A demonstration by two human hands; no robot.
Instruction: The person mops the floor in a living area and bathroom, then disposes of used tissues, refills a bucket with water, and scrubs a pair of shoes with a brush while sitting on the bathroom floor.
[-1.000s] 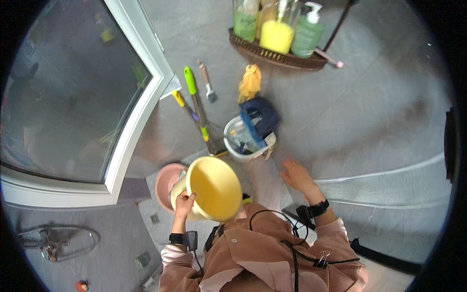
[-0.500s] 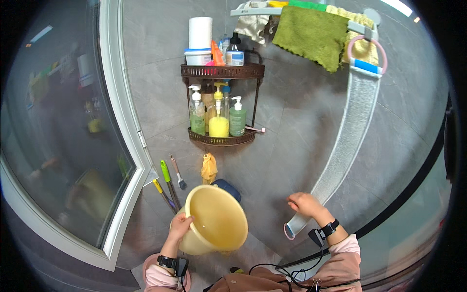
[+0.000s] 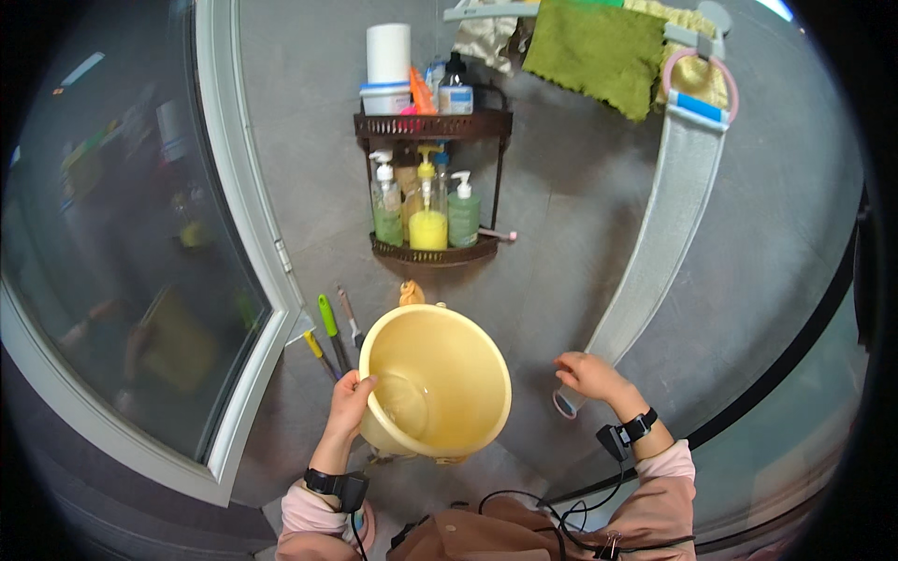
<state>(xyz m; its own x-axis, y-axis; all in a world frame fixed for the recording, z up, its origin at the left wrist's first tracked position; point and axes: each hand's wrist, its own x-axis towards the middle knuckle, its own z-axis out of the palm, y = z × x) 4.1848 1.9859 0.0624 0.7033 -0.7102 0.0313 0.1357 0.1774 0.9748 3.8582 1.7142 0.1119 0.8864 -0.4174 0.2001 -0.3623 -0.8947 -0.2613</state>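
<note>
My left hand [image 3: 350, 404] grips the rim of a pale yellow plastic bucket [image 3: 477, 374] at its left side. The bucket is tilted so that its mouth faces up toward me. Its inside shows, with a small glint near the bottom. My right hand [image 3: 596, 376] is off to the right of the bucket, its fingers loosely bent and nothing seen in them. Behind that hand hangs a long grey-white back scrubber strap [image 3: 659, 220] with a pink ring at each end. The hand overlaps the strap's lower part; whether they touch I cannot tell.
On the wall, a brown corner shelf [image 3: 433, 126] carries several pump bottles and a white roll. A green cloth [image 3: 596, 56] hangs from a rack above. Brushes [image 3: 329, 323] with green and yellow handles lean at the left, beside a white-framed glass door [image 3: 262, 374].
My left hand has raised the bucket and shifted it right, turning its mouth more toward me. My right hand stays by the strap. The view has shifted slightly.
</note>
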